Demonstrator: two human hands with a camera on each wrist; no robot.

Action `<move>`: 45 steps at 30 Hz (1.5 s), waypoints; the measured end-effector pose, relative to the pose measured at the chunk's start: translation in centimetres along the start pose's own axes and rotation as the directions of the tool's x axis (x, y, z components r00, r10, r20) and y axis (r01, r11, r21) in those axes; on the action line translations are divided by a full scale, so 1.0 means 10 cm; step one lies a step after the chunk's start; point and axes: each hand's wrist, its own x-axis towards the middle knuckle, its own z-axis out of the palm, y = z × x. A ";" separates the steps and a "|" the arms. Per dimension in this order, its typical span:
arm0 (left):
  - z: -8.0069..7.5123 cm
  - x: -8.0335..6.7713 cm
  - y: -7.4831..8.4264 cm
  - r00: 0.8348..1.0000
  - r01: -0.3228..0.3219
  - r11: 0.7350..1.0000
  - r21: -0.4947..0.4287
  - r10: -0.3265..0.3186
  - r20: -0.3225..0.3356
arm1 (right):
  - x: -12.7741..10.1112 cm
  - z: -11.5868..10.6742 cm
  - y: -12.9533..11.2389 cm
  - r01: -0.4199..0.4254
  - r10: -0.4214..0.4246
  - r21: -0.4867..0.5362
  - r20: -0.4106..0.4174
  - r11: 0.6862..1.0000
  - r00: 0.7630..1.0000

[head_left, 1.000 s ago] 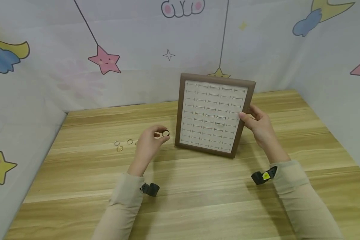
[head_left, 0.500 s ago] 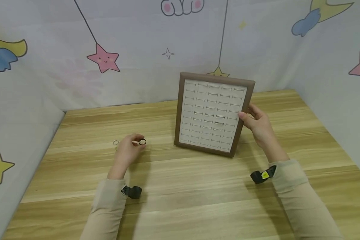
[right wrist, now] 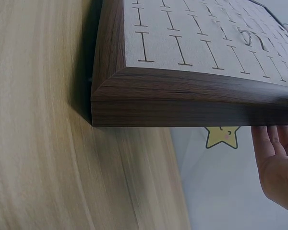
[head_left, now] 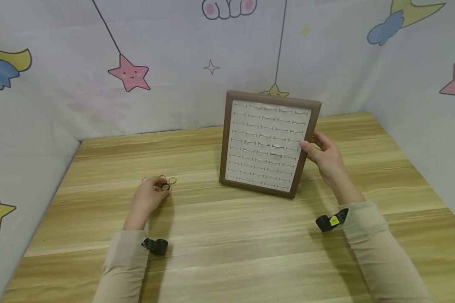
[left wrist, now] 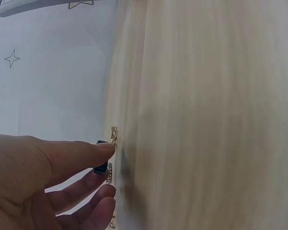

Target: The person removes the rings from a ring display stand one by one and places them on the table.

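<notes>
My left hand (head_left: 145, 195) pinches a black ring (left wrist: 101, 168) between thumb and fingers, low over the left part of the table. Close by on the wood are several thin rings, among them a gold-coloured ring (left wrist: 114, 135); the hand partly hides some in the head view. My right hand (head_left: 327, 162) grips the right side of a brown-framed ring display board (head_left: 273, 100), thumb in front and fingers behind. The board stands tilted back, its white panel (head_left: 246, 168) cut with rows of slots. A few rings (right wrist: 247, 37) sit in the middle slots.
The wooden table (head_left: 242, 252) runs back to a pale cloth backdrop (head_left: 174, 50) printed with stars and moons. Cloth also hangs at both sides. A small black camera (head_left: 160, 247) is strapped to the left wrist, another camera (head_left: 325, 223) to the right.
My left hand has moved left, away from the board and over to the loose rings, with the black ring still pinched. My right hand and the board have stayed in place.
</notes>
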 end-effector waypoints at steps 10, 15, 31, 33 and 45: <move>-0.05 -0.02 -0.06 0.999 0.032 0.998 0.048 -0.032 -0.002 | 0.00 0.01 -0.01 -0.015 0.015 -0.024 -0.001 1.000 1.000; -0.06 -0.02 -0.06 0.999 0.044 0.997 0.066 -0.042 -0.025 | 0.00 0.01 0.00 -0.009 0.009 -0.023 0.005 1.000 1.000; -0.11 -0.01 0.07 0.999 0.052 0.999 -0.015 -0.052 -0.013 | 0.00 0.00 0.00 -0.012 0.013 -0.036 0.009 0.999 1.000; -0.11 0.01 0.13 0.999 0.034 0.999 -0.039 -0.035 -0.034 | 0.00 0.01 0.00 -0.014 0.014 -0.038 0.009 0.999 1.000; -0.07 0.03 0.67 0.980 -0.089 0.976 -0.199 0.050 -0.191 | 0.00 0.00 0.00 -0.011 0.011 -0.035 0.000 0.999 1.000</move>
